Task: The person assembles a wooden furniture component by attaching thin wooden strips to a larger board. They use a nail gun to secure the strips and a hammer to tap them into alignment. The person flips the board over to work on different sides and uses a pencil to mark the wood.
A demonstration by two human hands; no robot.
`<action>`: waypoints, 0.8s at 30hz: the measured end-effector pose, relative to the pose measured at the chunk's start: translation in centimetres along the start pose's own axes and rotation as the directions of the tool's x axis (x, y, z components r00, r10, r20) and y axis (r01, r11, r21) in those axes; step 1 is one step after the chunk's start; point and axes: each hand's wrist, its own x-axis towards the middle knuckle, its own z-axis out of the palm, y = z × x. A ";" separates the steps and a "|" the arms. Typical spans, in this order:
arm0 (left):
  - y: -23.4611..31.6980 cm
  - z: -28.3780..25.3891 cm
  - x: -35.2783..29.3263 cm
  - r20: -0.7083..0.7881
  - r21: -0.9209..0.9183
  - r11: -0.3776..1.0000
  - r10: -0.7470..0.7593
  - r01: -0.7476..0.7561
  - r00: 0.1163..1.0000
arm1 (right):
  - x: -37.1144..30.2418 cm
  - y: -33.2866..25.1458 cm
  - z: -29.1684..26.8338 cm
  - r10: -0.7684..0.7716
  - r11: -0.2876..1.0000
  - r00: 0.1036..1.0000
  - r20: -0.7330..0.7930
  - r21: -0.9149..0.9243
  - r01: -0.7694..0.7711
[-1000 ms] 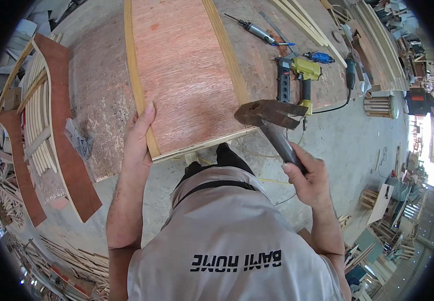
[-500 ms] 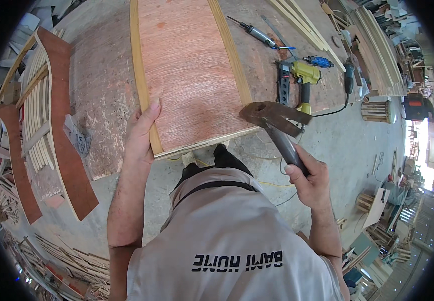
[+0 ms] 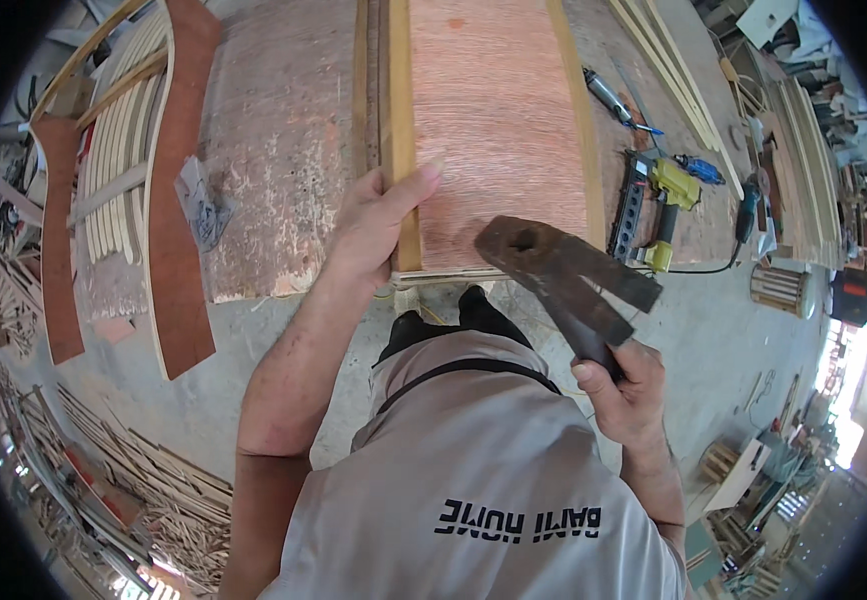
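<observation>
My left hand [image 3: 378,228] is closed round the near left edge of a reddish plywood panel [image 3: 498,120], its thumb on the top face. Pale wooden strips [image 3: 402,100] run along the panel's long sides. In my right hand [image 3: 629,392] is a rusty claw hammer [image 3: 553,265], gripped by its dark handle. The hammer's head hangs over the panel's near right corner and hides it. Whether the head touches the wood I cannot tell.
A worn workbench [image 3: 273,150] lies under the panel. To the right are a yellow-green nail gun [image 3: 675,190], a slim grey air tool [image 3: 608,95], a blue tool [image 3: 701,169] and long wood strips [image 3: 678,80]. A curved slatted wooden frame [image 3: 178,200] stands at left.
The hammer now looks larger and nearer to my head, its head off the panel's corner edge. The panel, my left hand and the bench have shifted right in the picture.
</observation>
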 end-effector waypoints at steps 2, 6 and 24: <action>0.1 0.1 0.0 0.017 0.005 1.000 -0.019 0.019 1.000 | 1.0 -1.1 0.5 -0.034 0.998 0.999 0.033 -0.043 0.035; 0.5 0.2 -0.3 0.048 -0.012 1.000 -0.024 0.025 0.999 | 2.1 -1.8 1.5 -0.050 0.998 0.997 0.060 -0.035 0.052; -0.2 -0.1 0.2 0.100 -0.050 0.999 0.026 -0.021 0.995 | 1.7 -3.4 1.9 0.018 0.985 0.998 0.066 -0.172 -0.006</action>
